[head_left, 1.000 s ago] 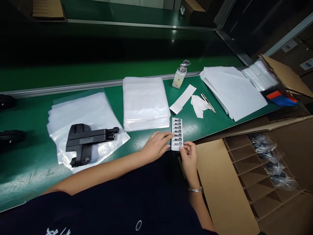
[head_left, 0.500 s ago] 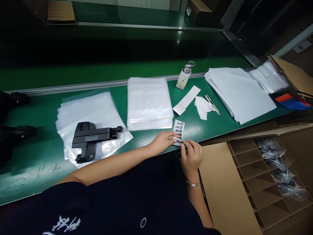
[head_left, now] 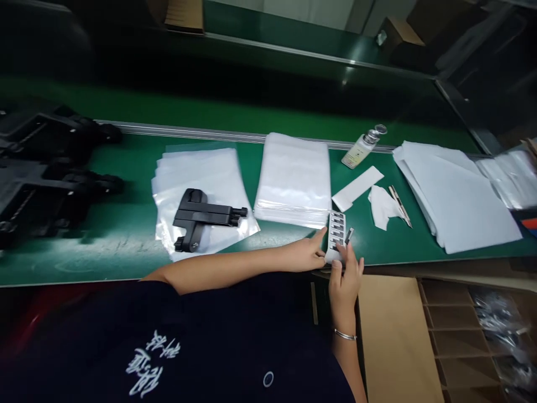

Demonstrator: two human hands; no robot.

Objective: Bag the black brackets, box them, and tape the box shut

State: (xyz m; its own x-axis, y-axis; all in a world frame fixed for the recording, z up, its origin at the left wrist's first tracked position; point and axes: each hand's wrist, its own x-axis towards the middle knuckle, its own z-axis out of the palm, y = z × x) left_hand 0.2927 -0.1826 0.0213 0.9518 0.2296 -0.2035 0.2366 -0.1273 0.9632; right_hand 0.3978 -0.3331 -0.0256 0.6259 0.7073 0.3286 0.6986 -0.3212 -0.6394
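A white label sheet [head_left: 337, 230] with several barcode stickers lies at the near edge of the green belt [head_left: 126, 257]. My left hand [head_left: 307, 253] pinches the sheet's near left edge and holds it down. My right hand [head_left: 344, 270] is just right of the sheet, fingers closed on one small peeled sticker [head_left: 349, 235] that stands up beside the sheet. A metal bangle sits on my right wrist. A black plastic part [head_left: 205, 215] rests on a pile of clear bags [head_left: 197, 173] to the left, away from both hands.
A second stack of clear bags [head_left: 296, 179] lies behind the sheet. Right of it are a pump bottle [head_left: 363, 146], a white strip [head_left: 356, 187], a crumpled wipe [head_left: 381, 204], tweezers [head_left: 401, 204] and white sheets [head_left: 453, 196]. More black parts [head_left: 42, 168] sit far left. A divided cardboard box [head_left: 461, 324] stands lower right.
My right hand has pulled one sticker free of the sheet and now holds it apart. The sheet, curled up half a second ago, lies flat again. My view has swung left.
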